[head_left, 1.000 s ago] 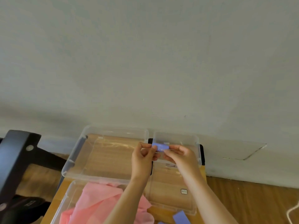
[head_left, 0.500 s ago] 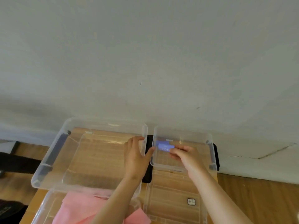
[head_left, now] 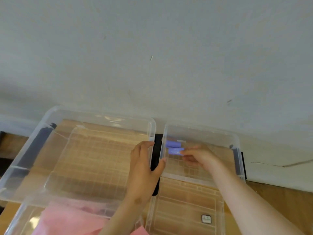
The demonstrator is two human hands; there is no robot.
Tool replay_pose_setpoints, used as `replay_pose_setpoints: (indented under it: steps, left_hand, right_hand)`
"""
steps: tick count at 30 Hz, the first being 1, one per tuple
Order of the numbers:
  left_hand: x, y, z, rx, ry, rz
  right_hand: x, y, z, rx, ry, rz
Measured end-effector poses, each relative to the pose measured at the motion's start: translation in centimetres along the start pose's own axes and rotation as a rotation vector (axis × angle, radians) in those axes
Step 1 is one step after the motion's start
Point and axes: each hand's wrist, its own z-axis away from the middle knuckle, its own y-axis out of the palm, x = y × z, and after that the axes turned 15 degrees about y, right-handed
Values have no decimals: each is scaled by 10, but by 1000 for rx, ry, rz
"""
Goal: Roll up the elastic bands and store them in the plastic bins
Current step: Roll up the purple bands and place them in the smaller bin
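Inside, the small clear bin (head_left: 201,128) at the right holds two rolled purple bands lying side by side near its left wall – the far roll (head_left: 172,143) lies free, and the near roll (head_left: 174,151) is held at its right end. To its left stands the large clear bin (head_left: 94,114), with only its ribbed floor showing. In front of that, a third bin (head_left: 17,216) holds loose pink bands (head_left: 67,221), and a clear tray (head_left: 186,200) (with a small square label (head_left: 206,218)) sits in front of the small bin.

The right hand (head_left: 201,157) reaches down into the small bin, its fingers (head_left: 183,152) pinching the near roll. The left hand (head_left: 144,170) grips the large bin's right rim – fingers (head_left: 145,145) hooked over the edge, thumb stretched across the black latch (head_left: 156,146) to touch the small bin's wall.
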Motion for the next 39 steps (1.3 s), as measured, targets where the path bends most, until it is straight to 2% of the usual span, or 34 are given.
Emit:
replay_pose_setpoints:
  steps: [5,14,19,34,39]
  left_hand:
    - [0,1,-1,-15,24,-7]
    - [1,2,-1,-29,37,-12]
    - [0,1,-1,-25,24,-17]
    - [0,0,-2,-13,17,-15]
    - [1,1,-2,-19,6,-14]
  right_hand:
    - [-3,11,-9,-58,-125,15]
    - [-10,12,-16,-41,-5,-58]
    - [-7,10,-16,-6,-7,-118]
    - [-8,15,-24,-259,-170,153]
    - [-8,15,-24,-253,-148,175]
